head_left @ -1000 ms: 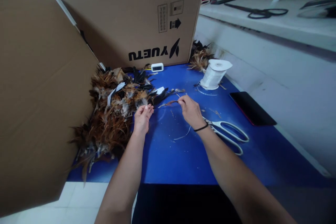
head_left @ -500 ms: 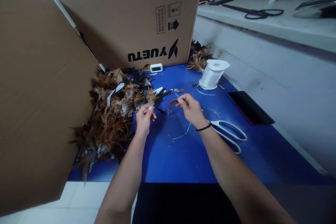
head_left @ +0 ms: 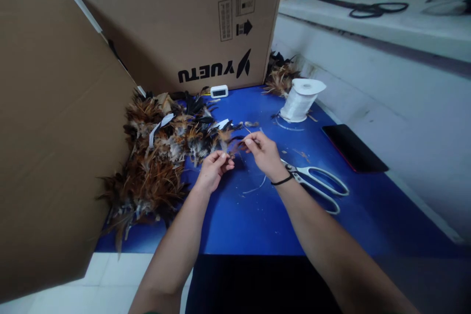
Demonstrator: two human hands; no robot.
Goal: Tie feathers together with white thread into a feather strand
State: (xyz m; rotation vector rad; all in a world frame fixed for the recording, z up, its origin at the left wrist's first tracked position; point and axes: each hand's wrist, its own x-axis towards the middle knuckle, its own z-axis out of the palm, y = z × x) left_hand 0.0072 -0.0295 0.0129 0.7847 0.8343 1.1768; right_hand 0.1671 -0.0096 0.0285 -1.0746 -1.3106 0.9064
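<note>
My left hand (head_left: 214,169) and my right hand (head_left: 265,154) meet over the blue table top (head_left: 257,216). Both pinch the same small brown feather (head_left: 235,146), which hangs between their fingertips. A black band circles my right wrist. A big heap of brown, black and white feathers (head_left: 158,162) lies just left of my left hand. White-handled scissors (head_left: 320,184) rest on the table right behind my right wrist. A thin pale thread (head_left: 253,189) lies on the blue surface under my hands.
Two large cardboard boxes (head_left: 176,24) wall in the left and back. A white thread spool (head_left: 300,100), a small white digital timer (head_left: 219,91) and a black phone (head_left: 349,148) lie on the table. Black scissors (head_left: 371,9) sit on the white ledge at right.
My left hand has moved right, away from the feather heap, and joined my right hand at the small feather. My right hand stayed almost in place.
</note>
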